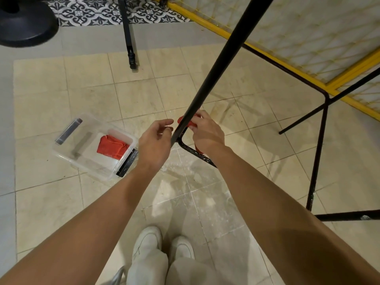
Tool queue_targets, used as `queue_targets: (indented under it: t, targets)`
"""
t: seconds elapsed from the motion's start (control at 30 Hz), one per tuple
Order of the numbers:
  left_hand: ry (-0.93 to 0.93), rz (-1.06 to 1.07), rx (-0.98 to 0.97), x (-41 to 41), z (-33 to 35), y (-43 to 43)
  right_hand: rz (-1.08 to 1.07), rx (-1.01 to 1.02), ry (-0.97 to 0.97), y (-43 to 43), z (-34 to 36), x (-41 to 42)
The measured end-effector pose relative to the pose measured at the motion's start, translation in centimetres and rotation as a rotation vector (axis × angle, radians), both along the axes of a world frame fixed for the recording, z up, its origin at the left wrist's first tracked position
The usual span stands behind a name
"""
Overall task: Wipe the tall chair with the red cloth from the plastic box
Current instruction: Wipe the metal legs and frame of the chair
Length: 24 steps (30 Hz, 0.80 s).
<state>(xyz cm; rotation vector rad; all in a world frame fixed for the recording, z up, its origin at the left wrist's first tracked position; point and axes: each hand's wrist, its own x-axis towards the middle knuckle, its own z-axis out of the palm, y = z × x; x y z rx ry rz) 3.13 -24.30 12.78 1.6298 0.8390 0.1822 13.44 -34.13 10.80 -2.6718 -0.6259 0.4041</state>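
The tall chair of thin black metal rods (222, 56) stands at the right of the scene, and one long leg of it runs slanted from the far right down to the middle. How many legs it has in all I cannot tell. One red cloth (192, 126) is pressed against this leg, low on it, just above the corner where a footrest bar joins. The right hand (205, 130) grips this cloth, with the fingers curled around it and the leg. The left hand (156, 140) is just beside the same leg on its left side. Its fingers are relaxed and a little bent and hold nothing; whether they touch the leg I cannot tell.

One clear plastic box (88, 154) lies on the beige tile floor (205, 202) to the left, near the left hand. It has two dark clips, one on the far end (68, 131) and one on the near end (127, 163). Inside, at its right end, lies a second red cloth (112, 148), crumpled.

Two white shoes (147, 241) are at the near edge. Far left is one round black base (26, 25), and beside it one black turned leg (128, 38). A yellow frame with mesh (287, 68) runs along the far right.
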Motion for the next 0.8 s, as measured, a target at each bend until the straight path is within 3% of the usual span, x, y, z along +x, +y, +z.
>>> queue_targets:
  t: [0.2, 0.8]
  targets:
    - [-0.011, -0.006, -0.011, 0.0, 0.4, -0.4, 0.190, -0.052, -0.023, -1.2, 0.9, -1.6]
    - [0.022, 0.056, 0.033, -0.4, 0.7, -0.9, 0.291, -0.160, -0.057, -3.4, 2.6, -3.3]
